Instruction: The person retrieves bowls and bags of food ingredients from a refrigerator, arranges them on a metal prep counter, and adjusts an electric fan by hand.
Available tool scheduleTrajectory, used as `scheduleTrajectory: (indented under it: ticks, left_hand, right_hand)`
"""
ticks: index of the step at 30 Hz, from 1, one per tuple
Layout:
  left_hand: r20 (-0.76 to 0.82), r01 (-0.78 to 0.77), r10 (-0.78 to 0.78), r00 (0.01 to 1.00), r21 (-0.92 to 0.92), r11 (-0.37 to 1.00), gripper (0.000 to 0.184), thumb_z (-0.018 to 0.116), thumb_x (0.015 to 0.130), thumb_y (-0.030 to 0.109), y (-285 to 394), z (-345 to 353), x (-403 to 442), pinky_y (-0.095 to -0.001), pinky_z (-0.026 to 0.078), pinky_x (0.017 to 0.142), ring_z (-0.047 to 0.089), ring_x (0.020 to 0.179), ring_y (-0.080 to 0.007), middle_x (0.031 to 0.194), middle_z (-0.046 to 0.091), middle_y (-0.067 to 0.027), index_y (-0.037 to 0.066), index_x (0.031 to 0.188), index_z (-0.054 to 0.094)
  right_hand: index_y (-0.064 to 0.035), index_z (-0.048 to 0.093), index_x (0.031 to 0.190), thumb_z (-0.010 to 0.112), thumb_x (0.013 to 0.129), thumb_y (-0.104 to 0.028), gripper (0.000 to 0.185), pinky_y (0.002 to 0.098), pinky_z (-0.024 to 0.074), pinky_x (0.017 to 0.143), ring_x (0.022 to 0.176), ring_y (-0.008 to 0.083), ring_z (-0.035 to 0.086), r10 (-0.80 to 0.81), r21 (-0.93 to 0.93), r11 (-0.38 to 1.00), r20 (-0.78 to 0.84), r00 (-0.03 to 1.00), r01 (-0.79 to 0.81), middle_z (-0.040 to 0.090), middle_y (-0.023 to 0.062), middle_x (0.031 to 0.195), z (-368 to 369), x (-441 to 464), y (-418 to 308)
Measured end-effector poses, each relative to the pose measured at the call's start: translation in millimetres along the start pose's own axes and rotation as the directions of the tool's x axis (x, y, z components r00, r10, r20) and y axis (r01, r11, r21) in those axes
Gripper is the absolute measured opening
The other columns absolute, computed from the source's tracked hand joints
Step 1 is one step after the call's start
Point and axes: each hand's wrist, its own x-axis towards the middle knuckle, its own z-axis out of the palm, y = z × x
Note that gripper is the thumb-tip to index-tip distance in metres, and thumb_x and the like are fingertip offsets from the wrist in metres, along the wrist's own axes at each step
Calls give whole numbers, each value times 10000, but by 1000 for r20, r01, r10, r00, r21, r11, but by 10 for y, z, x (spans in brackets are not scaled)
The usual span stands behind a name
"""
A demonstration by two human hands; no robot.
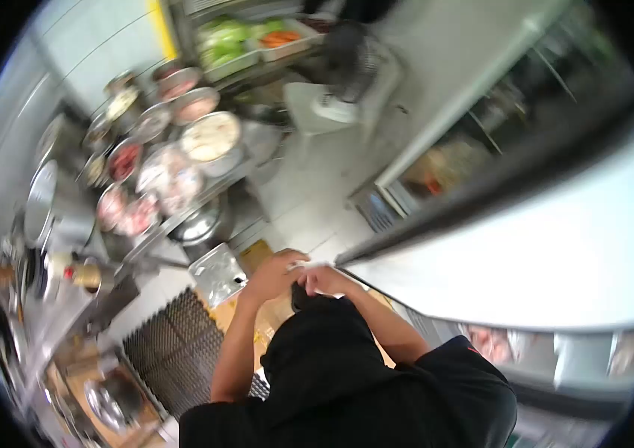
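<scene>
My left hand (276, 275) and my right hand (326, 279) are close together in front of my black clothing (332, 355). The left fingers are bent and spread, reaching toward the right hand. On my right hand the fingers are curled in; anything they hold is too small and blurred to make out. Left of my left hand is a shiny metal tray (218, 275), lower down near the floor. Cardboard (261, 328) shows below my hands.
Bowls of meat (126, 213) and a pot of pale food (211, 137) crowd a counter at the left. An open white fridge door (526, 246) spans the right. A plastic chair (309, 108), vegetable trays (287, 48) and a black floor mat (175, 351) are around.
</scene>
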Motion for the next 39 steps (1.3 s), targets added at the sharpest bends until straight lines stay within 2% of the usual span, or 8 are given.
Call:
scheduleTrajectory:
  ticks: [4, 9, 19, 22, 24, 30, 35, 39]
  left_hand:
    - [188, 303, -288, 939, -55, 951, 338, 569, 917, 275, -1835, 860, -412, -310, 470, 866, 628, 995, -212, 1077, 661, -112, 46, 1164, 600]
    - [647, -8, -488, 586, 607, 795, 349, 465, 942, 317, -3099, 1483, -2053, -386, 490, 733, 605, 844, -249, 985, 626, -150, 28, 1106, 571]
    - [528, 862, -738, 421, 21, 506, 318, 468, 919, 366, -2149, 2345, -2597, -372, 498, 594, 562, 691, -195, 852, 579, -69, 83, 1030, 561]
    - [952, 890, -209, 223, -286, -356, 310, 469, 912, 380, -1991, 2786, -2492, -367, 501, 553, 549, 645, -179, 813, 565, -45, 99, 1007, 558]
    - [215, 777, -763, 609, 34, 629, 157, 560, 891, 219, -774, 3251, -2164, -272, 465, 537, 584, 699, -136, 846, 589, -27, 85, 964, 595]
    - [297, 499, -498, 814, 80, 863, 242, 587, 907, 200, 833, 4308, -1789, -274, 487, 652, 611, 832, -136, 929, 637, -44, 49, 1094, 614]
    - [503, 334, -342, 794, 111, 936, 284, 620, 888, 175, 572, 4492, -2521, -271, 488, 716, 600, 838, -122, 944, 647, -45, 9, 1118, 612]
    - [31, 682, -681, 731, -7, 731, 257, 596, 877, 141, 452, 4235, -3512, -281, 490, 717, 604, 800, -147, 916, 655, -37, 14, 1100, 620]
  right_hand:
    - [-52, 670, 856, 643, 776, -245, 211, 365, 500, 712, 693, 262, 633, 51, -289, 940, -406, 912, -182, 657, 131, 796, 914, -2006, 1605]
    - [-12, 675, 890, 622, 827, -480, 475, 380, 507, 442, 527, 201, 606, 907, 845, 391, -421, -4, -365, 638, 103, 673, 2443, -4375, 2158]
    - [-139, 305, 1435, 542, 730, -740, 956, 576, 496, 746, 1041, 459, 545, 877, 972, -232, 226, 425, -39, 380, 237, 1384, 4251, -5028, 2514]
    - [-52, 362, 1397, 642, 716, -657, 953, 486, 490, 857, 1141, 385, 529, 898, 983, -110, 161, 410, -144, 489, 256, 1290, 4023, -5485, 2576]
    - [-18, 406, 1364, 673, 728, -597, 901, 439, 486, 896, 1169, 348, 530, 949, 989, 30, 17, 314, -142, 543, 260, 1233, 3863, -6035, 2801]
    - [-38, 576, 1190, 550, 904, -346, 421, 403, 439, 910, 1031, 360, 589, 426, 434, 900, -853, 301, -44, 607, 230, 1119, 1168, -7417, 1487]
    - [-67, 592, 1114, 587, 779, -97, 336, 395, 493, 677, 776, 312, 643, -434, -252, 884, -755, -492, -393, 655, 176, 922, -1790, -8560, 809]
    - [-97, 614, 1212, 549, 831, -151, 390, 329, 415, 989, 1171, 211, 549, -581, -493, 728, -813, -45, -477, 594, 78, 1258, -3005, -8881, 1473]
